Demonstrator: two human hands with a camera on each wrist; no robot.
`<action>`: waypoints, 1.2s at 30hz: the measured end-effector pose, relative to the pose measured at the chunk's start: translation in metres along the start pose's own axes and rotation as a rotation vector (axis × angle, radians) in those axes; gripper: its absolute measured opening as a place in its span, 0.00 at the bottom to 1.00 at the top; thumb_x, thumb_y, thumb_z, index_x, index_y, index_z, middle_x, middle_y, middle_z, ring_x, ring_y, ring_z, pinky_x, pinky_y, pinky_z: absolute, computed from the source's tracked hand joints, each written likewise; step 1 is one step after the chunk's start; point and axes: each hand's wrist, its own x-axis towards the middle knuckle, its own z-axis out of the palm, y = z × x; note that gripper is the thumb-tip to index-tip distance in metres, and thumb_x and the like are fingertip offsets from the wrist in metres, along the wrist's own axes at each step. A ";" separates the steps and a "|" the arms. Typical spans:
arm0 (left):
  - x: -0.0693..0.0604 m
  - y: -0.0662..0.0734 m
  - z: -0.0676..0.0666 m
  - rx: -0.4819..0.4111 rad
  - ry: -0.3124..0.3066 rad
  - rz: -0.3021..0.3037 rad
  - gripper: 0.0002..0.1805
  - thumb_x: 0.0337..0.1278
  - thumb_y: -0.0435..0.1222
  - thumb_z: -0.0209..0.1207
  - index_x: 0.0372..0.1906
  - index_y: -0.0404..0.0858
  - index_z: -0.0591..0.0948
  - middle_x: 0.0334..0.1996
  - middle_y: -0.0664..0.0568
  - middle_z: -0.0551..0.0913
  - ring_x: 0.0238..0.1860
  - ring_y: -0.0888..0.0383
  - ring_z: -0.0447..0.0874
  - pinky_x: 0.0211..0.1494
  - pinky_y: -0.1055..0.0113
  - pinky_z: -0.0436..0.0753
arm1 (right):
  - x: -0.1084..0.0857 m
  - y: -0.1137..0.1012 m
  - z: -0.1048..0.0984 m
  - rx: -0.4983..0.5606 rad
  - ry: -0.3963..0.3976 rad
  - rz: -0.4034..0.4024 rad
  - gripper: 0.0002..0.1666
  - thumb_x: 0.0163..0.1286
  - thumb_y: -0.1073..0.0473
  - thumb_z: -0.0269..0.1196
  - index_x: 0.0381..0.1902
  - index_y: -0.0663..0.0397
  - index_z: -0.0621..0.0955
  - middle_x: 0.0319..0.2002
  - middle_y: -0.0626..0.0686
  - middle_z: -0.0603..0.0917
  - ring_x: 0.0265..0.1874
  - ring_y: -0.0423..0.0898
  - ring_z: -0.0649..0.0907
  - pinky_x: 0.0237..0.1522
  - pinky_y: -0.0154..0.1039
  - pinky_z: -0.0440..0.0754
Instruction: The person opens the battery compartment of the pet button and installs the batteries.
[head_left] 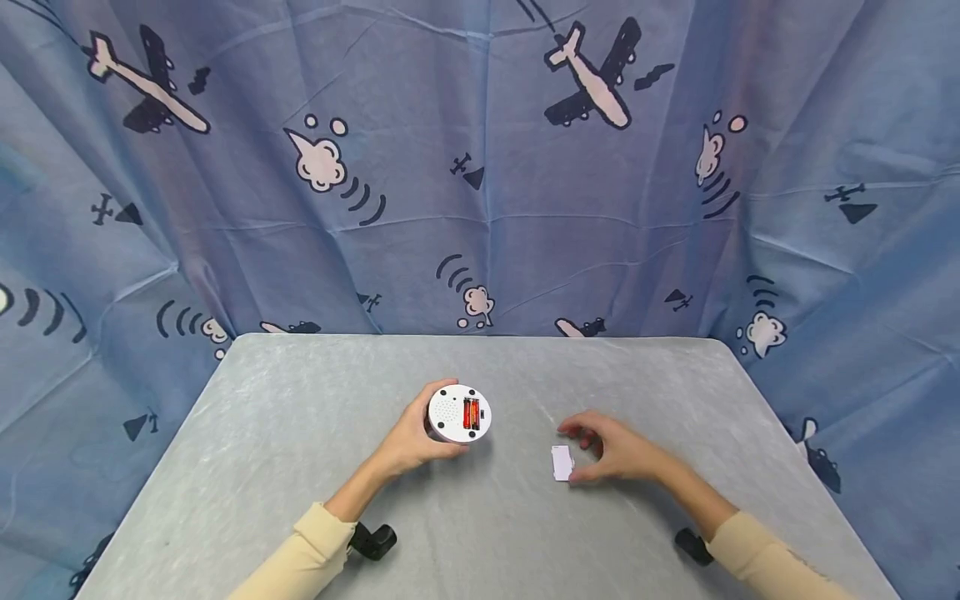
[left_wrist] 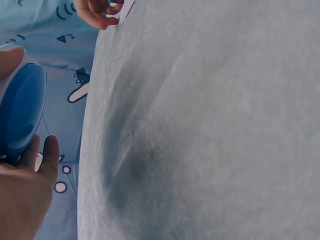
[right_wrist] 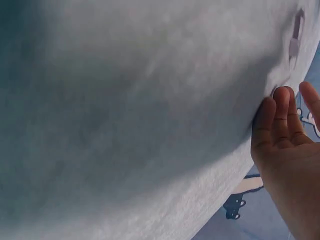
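My left hand (head_left: 416, 429) grips a round white device (head_left: 450, 425) between thumb and fingers, its underside facing up. Red batteries (head_left: 471, 414) fill its uncovered battery compartment, beside a patch of small speaker holes. From the left wrist view, the device's other side shows a blue surface (left_wrist: 22, 107). To the right, a small white battery cover (head_left: 562, 463) lies at my right hand (head_left: 618, 450). That hand's fingers and thumb curve apart with a gap between them. The thumb tip is by the cover's lower right corner; whether it touches cannot be told.
A grey table (head_left: 300, 375) spreads beneath both hands. Behind it hangs a blue curtain (head_left: 420, 167) printed with planes. Black wrist-worn parts (head_left: 373, 542) show under the left forearm, and another black part (head_left: 693, 547) under the right.
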 end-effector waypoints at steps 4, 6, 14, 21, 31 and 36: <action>-0.001 0.000 0.001 0.003 -0.003 -0.001 0.54 0.35 0.20 0.77 0.74 0.28 0.63 0.61 0.40 0.73 0.57 0.48 0.74 0.57 0.65 0.78 | 0.001 -0.004 0.004 -0.023 -0.004 0.017 0.42 0.49 0.49 0.83 0.58 0.62 0.79 0.50 0.56 0.81 0.40 0.53 0.79 0.37 0.40 0.78; -0.002 0.000 0.001 0.000 -0.001 0.000 0.54 0.35 0.20 0.77 0.74 0.29 0.63 0.61 0.41 0.73 0.58 0.48 0.74 0.57 0.64 0.78 | 0.001 -0.005 0.005 -0.033 -0.002 0.025 0.41 0.49 0.50 0.83 0.57 0.62 0.80 0.49 0.56 0.81 0.40 0.53 0.79 0.38 0.40 0.78; -0.001 0.000 0.000 -0.018 0.008 0.012 0.53 0.34 0.19 0.77 0.73 0.29 0.65 0.60 0.40 0.74 0.57 0.49 0.75 0.57 0.64 0.79 | 0.003 -0.007 0.007 -0.080 -0.032 0.049 0.34 0.49 0.50 0.83 0.51 0.54 0.83 0.45 0.52 0.76 0.39 0.49 0.76 0.38 0.39 0.76; -0.001 0.000 0.000 -0.014 -0.003 0.026 0.52 0.35 0.21 0.79 0.72 0.30 0.66 0.60 0.38 0.75 0.55 0.49 0.77 0.57 0.64 0.79 | 0.004 -0.008 0.007 -0.090 -0.030 0.048 0.29 0.51 0.53 0.82 0.49 0.53 0.83 0.43 0.51 0.75 0.39 0.49 0.75 0.38 0.38 0.75; -0.002 0.002 -0.001 -0.026 -0.025 0.007 0.51 0.40 0.22 0.77 0.73 0.30 0.64 0.60 0.41 0.74 0.57 0.49 0.76 0.58 0.64 0.78 | 0.006 -0.006 0.003 -0.020 -0.004 0.036 0.29 0.54 0.54 0.81 0.51 0.56 0.82 0.40 0.49 0.80 0.38 0.54 0.80 0.35 0.40 0.77; -0.003 0.002 -0.001 0.007 -0.032 -0.006 0.53 0.40 0.25 0.77 0.74 0.31 0.61 0.61 0.43 0.72 0.58 0.50 0.73 0.59 0.65 0.75 | 0.009 -0.007 0.002 0.014 -0.023 0.074 0.29 0.56 0.56 0.80 0.54 0.55 0.81 0.39 0.50 0.80 0.39 0.55 0.80 0.36 0.39 0.78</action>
